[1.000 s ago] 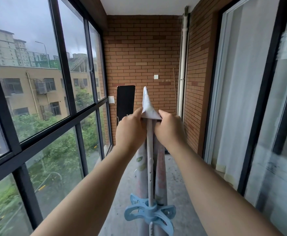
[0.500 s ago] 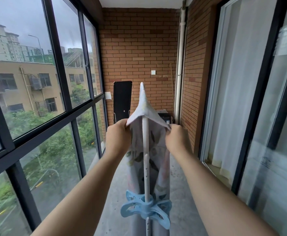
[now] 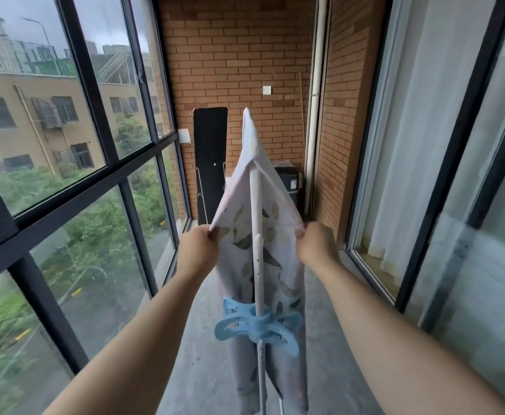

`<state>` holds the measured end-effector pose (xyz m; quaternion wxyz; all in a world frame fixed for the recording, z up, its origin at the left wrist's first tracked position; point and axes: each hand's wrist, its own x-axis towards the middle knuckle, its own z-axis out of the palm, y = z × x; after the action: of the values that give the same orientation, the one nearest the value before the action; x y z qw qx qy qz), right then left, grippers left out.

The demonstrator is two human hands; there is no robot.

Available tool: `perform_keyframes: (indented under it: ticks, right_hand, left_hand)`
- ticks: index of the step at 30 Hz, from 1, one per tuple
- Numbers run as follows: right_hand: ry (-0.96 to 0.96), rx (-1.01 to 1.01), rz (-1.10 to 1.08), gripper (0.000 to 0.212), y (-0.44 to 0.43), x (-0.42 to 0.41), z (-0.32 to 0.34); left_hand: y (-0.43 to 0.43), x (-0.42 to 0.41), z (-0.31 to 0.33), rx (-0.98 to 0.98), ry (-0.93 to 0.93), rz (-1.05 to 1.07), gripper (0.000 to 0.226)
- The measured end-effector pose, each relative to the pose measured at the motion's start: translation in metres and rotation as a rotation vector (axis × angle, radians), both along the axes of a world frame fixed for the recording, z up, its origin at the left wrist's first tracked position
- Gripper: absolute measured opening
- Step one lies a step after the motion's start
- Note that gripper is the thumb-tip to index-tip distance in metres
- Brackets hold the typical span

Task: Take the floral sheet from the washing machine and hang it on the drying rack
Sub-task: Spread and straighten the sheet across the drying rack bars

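- A blue plastic clip sits on the white rack pole, nearest the camera.
- The floral sheet drapes over that pole, hanging down both sides.
- The left hand pinches the sheet's left edge; the right hand pinches its right edge.
- A black board leans against the brick wall beyond.

White floral sheet with grey-green leaf print, white drying rack pole, pale blue plastic fitting at 6 o'clock, orange brick wall at 12 o'clock
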<state>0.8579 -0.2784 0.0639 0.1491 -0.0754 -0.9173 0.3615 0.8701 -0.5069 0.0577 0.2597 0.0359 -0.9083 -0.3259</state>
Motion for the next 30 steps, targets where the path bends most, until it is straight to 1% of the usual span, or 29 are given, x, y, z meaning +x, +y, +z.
perform_keyframes:
  ticks: [2, 6, 8, 11, 15, 17, 19, 21, 22, 24, 25, 26, 27, 28, 30]
  right_hand:
    - [-0.023, 0.003, -0.005, 0.028, 0.005, -0.002, -0.013]
    - [-0.116, -0.017, 0.030, 0.029, 0.004, -0.001, -0.046]
    - [-0.152, -0.050, 0.045, 0.030, 0.004, -0.001, -0.062]
    - [-0.217, -0.139, 0.075, 0.027, 0.003, -0.006, -0.085]
    - [-0.233, -0.151, 0.072, 0.026, 0.004, -0.016, -0.118]
    - [-0.214, -0.158, 0.074, 0.028, 0.005, -0.019, -0.140]
    - [-0.165, -0.175, 0.084, 0.028, 0.007, -0.019, -0.154]
    - [-0.099, -0.202, 0.100, 0.020, 0.009, -0.022, -0.171]
    - [-0.069, -0.246, 0.107, 0.016, 0.012, -0.025, -0.185]
    - [-0.072, -0.435, 0.114, 0.009, 0.018, -0.034, -0.206]
    - [-0.089, -0.507, 0.113, 0.006, 0.022, -0.038, -0.213]
    - [-0.090, -0.493, 0.118, 0.009, 0.024, -0.041, -0.224]
    - [-0.090, -0.470, 0.124, 0.014, 0.026, -0.046, -0.230]
    - [-0.086, -0.439, 0.120, 0.017, 0.027, -0.051, -0.239]
    - [-0.072, -0.411, 0.131, 0.019, 0.026, -0.056, -0.264]
  left_hand:
    - [-0.008, -0.003, -0.016, 0.023, -0.022, 0.030, 0.039]
    - [-0.007, -0.003, -0.041, 0.030, -0.166, 0.049, 0.027]
    - [-0.008, -0.004, -0.056, 0.039, -0.226, 0.040, 0.025]
    - [-0.008, -0.007, -0.078, 0.095, -0.315, -0.001, 0.026]
    - [-0.005, -0.009, -0.107, 0.080, -0.358, 0.008, 0.039]
    - [-0.004, -0.012, -0.130, 0.120, -0.321, 0.039, 0.042]
    - [-0.002, -0.013, -0.152, 0.223, -0.251, 0.072, 0.040]
    - [-0.002, -0.014, -0.179, 0.330, -0.173, 0.082, 0.032]
    - [-0.003, -0.014, -0.199, 0.365, -0.138, 0.058, 0.027]
    - [-0.001, -0.017, -0.234, 0.399, -0.061, -0.004, 0.019]
    - [0.001, -0.018, -0.247, 0.405, -0.031, -0.017, 0.017]
    - [0.005, -0.021, -0.263, 0.398, 0.000, -0.005, 0.018]
    - [0.010, -0.024, -0.272, 0.374, 0.033, 0.008, 0.027]
    - [0.015, -0.027, -0.281, 0.309, 0.080, 0.010, 0.034]
    - [0.021, -0.031, -0.304, 0.190, 0.173, 0.004, 0.038]
